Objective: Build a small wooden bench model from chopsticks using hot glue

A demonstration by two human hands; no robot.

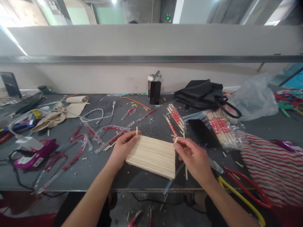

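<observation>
A flat panel of pale wooden sticks [152, 156], laid side by side like chopsticks, is held tilted above the front of the dark table. My left hand [121, 148] grips its left edge, thumb on top. A short stick piece [137, 129] stands up beside that thumb at the far left corner. At the far right corner, my right hand [192, 156] pinches another short stick piece [176, 140] between thumb and fingers; whether it touches the panel is unclear. Chopsticks in red-printed wrappers [176, 117] lie just beyond the right hand.
Left are a purple glue gun [39, 154], torn wrappers [79, 154] and a white cable [103, 118]. A phone [155, 93] stands at the back near a black bag [197, 94]. Right are another phone [202, 132], red-and-yellow-handled cutters [252, 187] and striped cloth [272, 168].
</observation>
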